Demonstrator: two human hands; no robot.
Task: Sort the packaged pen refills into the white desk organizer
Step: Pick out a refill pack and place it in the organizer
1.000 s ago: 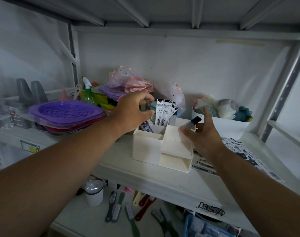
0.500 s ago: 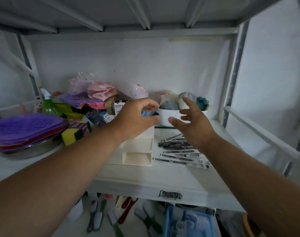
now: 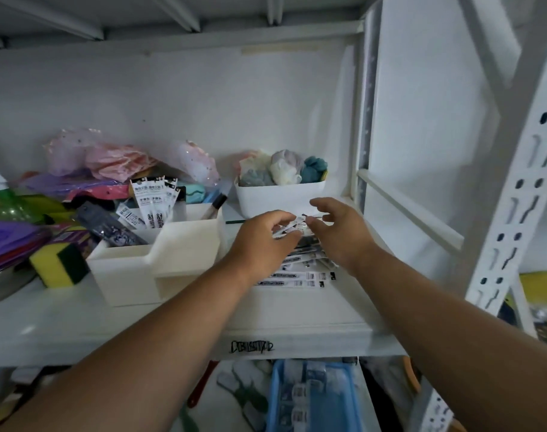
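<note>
Both hands have moved away from the white desk organizer (image 3: 160, 260) to the loose pile of packaged pen refills (image 3: 300, 272) lying flat on the shelf (image 3: 297, 310) just to its right, so another pickup is starting. The left hand (image 3: 259, 235) and right hand (image 3: 341, 229) together pinch one packet (image 3: 292, 229) above the pile. About four packets stand upright in the organizer; roughly five remain flat, count uncertain

A storeroom or shop stockroom — white slotted-steel shelving (image 3: 512, 194) crammed with household goods: sponges (image 3: 60, 265), a white bin (image 3: 278, 198) of bath puffs, brushes (image 3: 244, 397) on the shelf below.
</note>
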